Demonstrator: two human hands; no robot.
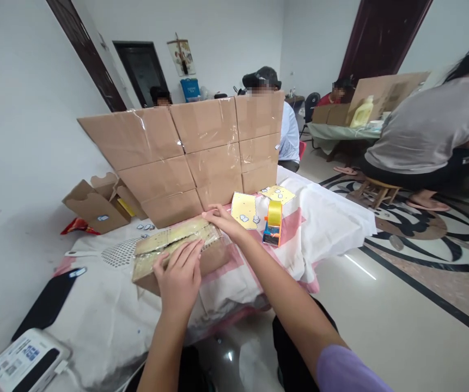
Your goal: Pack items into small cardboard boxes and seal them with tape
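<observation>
Resting on the taped box (177, 235), your left hand (180, 275) lies unclenched; your right hand (223, 222) touches the far right corner, its grip hard to tell; the box sits on the cloth (95, 310), left of the tape dispenser (274, 219)

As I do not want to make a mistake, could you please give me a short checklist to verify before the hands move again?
1. Left hand on the cardboard box: ok, it rests on the top, toward the near side.
2. Right hand on the box: ok, its fingers are at the far right corner.
3. Top seam lying flat: cannot tell; a dark line shows along it, and the hands cover part of the top.
4. Tape dispenser clear of both hands: ok, it is on the cloth, right of the box.
5. Near bottom edge of the box fully supported: cannot tell from this angle.
</observation>
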